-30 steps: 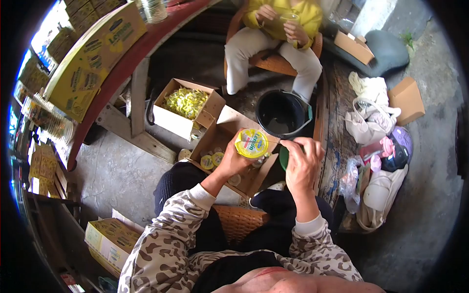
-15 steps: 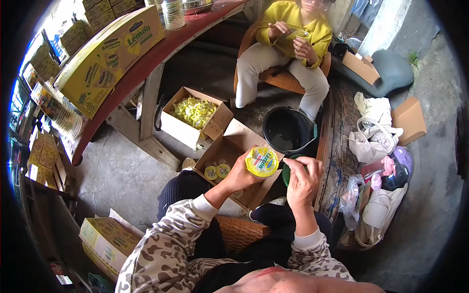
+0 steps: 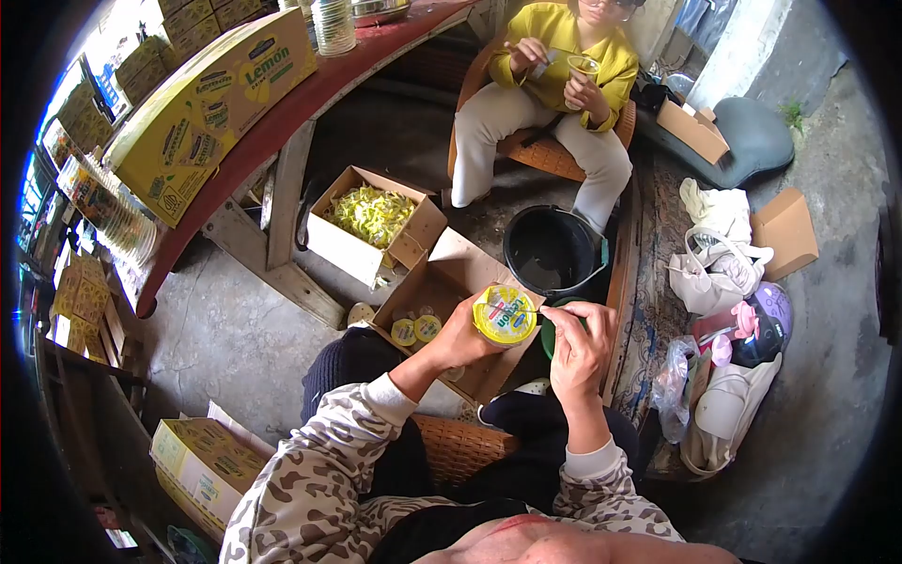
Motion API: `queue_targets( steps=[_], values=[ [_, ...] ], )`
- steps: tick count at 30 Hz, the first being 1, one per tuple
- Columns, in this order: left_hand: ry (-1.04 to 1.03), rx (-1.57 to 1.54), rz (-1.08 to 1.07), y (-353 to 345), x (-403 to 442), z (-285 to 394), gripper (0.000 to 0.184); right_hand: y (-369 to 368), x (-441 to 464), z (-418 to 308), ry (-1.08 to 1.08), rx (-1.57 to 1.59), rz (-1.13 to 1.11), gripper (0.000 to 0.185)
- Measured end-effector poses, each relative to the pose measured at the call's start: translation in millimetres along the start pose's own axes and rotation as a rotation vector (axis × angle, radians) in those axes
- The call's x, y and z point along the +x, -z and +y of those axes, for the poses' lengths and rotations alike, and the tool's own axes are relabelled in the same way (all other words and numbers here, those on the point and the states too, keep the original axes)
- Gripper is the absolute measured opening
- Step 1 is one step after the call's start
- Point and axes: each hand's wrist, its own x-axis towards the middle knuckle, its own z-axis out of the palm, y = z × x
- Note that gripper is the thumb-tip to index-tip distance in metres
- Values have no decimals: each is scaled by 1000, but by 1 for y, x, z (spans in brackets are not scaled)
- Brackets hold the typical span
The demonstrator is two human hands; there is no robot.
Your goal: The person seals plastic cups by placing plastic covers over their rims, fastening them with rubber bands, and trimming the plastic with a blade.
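Observation:
My left hand [image 3: 458, 336] is wrapped round a cup with a yellow lemon-printed lid [image 3: 505, 314], held up over an open cardboard box [image 3: 481, 371]. Beside the cup, the thumb and fingers of my right hand [image 3: 579, 350] pinch a thin dark tool, whose tip lies across the lid's right part. Several cups with similar yellow lids [image 3: 415, 329] lie inside the box. Just behind, a second box [image 3: 338, 246] holds a heap of yellow-green strips [image 3: 371, 216].
Opposite sits a person in a yellow top [image 3: 568, 56], holding a cup and a thin tool. A black bucket [image 3: 552, 249] stands between us. Bags [image 3: 719, 273] lie at right; a red-edged table [image 3: 282, 117] with a lemon carton [image 3: 211, 117] curves along the left.
The view has shifted, so the surroundings sit lower and further right than in the earliest frame. My hands keep hold of the cup and tool; the tool lies slightly differently over the lid.

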Motion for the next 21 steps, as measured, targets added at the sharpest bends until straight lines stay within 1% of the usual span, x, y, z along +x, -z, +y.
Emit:
queue_targets(
  steps=[3, 11, 21],
  values=[
    [-4, -5, -1, 0, 1, 0, 57, 0, 0, 0, -3, 2, 3, 37],
    [79, -100, -43, 1, 0, 4, 60, 1, 1, 2, 1, 13, 6, 37],
    [137, -104, -96, 5, 0, 6, 61, 6, 7, 6, 12, -14, 10, 33]
  ],
)
